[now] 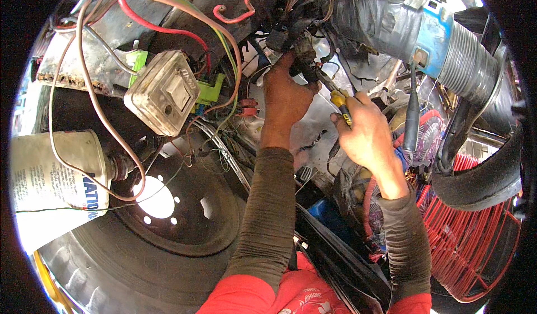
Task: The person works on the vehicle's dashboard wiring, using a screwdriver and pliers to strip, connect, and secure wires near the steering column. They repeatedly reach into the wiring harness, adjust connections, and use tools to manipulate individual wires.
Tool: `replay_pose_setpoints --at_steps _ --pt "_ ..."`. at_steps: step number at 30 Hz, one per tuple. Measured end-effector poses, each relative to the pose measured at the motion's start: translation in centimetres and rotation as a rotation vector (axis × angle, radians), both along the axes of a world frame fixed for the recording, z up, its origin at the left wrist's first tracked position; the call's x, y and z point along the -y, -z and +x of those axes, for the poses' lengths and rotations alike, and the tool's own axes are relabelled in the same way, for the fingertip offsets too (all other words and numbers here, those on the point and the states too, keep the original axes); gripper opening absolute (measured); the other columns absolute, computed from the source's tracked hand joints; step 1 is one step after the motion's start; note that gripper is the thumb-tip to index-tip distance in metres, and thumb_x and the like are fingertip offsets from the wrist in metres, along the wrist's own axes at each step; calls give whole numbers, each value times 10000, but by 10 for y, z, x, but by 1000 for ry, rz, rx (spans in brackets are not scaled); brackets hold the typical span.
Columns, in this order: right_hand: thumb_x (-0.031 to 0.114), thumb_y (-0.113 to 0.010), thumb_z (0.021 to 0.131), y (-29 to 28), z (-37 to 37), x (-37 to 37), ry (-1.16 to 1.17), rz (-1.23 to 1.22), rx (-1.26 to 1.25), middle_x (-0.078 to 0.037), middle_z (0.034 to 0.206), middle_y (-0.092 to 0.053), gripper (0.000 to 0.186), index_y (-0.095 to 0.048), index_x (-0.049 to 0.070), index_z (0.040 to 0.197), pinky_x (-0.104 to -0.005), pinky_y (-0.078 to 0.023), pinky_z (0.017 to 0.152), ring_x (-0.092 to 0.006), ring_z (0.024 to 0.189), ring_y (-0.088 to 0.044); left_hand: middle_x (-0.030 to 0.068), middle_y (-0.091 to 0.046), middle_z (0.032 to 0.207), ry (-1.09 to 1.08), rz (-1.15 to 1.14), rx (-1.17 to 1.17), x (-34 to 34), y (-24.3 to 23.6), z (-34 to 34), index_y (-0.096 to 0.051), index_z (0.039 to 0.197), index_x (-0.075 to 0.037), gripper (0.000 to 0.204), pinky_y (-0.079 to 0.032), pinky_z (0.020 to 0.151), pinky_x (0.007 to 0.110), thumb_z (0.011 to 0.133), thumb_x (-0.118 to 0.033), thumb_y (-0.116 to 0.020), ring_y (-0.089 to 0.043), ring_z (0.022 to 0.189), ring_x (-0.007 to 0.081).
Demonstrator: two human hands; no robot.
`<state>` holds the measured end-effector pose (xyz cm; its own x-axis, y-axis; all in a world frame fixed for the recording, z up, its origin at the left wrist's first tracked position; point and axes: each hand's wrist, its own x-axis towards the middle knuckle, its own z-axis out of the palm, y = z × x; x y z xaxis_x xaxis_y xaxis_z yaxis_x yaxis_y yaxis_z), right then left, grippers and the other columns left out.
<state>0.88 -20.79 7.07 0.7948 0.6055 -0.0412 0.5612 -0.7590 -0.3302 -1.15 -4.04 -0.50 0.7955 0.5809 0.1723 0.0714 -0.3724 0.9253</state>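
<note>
The person's right hand is wrapped around a yellow-handled tool just above the middle of the frame, its metal end pointing up and left toward a dark part at upper centre. The left hand reaches up beside that part; its fingertips are partly hidden, so its grip cannot be told. A grimy box sits left of centre.

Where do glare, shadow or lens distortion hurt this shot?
Head view: glare burns out the patch below the white can and the picture's upper-right edge; head view: the wheel sits largely in shadow; head view: fisheye rounding leaves black corners, while left hand and right hand look fairly clear.
</note>
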Motion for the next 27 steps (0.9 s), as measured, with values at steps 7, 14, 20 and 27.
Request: replay_pose_setpoints --at_steps 7,14,20,27 --pt "202 -753 858 14 19 14 63 170 -416 -213 947 -618 367 -659 -57 1101 -438 -453 774 -425 898 -595 186 -746 1104 48 -8 -64 -6 -3 1 -701 1183 -4 596 -526 985 410 621 -99 -877 -706 1086 335" --pt "166 -742 860 17 -1 5 -11 25 35 -214 1033 -607 312 -665 -40 1081 -490 -491 833 -428 968 -612 195 -735 1159 50 -4 -103 -9 -2 0 -719 1164 -27 642 -522 1011 418 574 -164 -933 -697 1097 358" --pt "141 -728 853 11 -6 0 -31 -13 91 -212 1034 -586 257 -662 -33 1030 -522 -503 825 -441 958 -614 183 -750 1064 46 -94 -20 -2 -7 0 -724 1102 -43 500 -544 927 409 629 -114 -872 -720 1009 344" --pt "149 -748 848 7 7 4 -16 149 -191 -218 922 -577 291 -643 -61 1020 -467 -455 786 -417 895 -600 190 -728 1048 39 -67 -44 4 2 5 -689 1109 -39 504 -543 890 431 648 -121 -873 -702 993 381"
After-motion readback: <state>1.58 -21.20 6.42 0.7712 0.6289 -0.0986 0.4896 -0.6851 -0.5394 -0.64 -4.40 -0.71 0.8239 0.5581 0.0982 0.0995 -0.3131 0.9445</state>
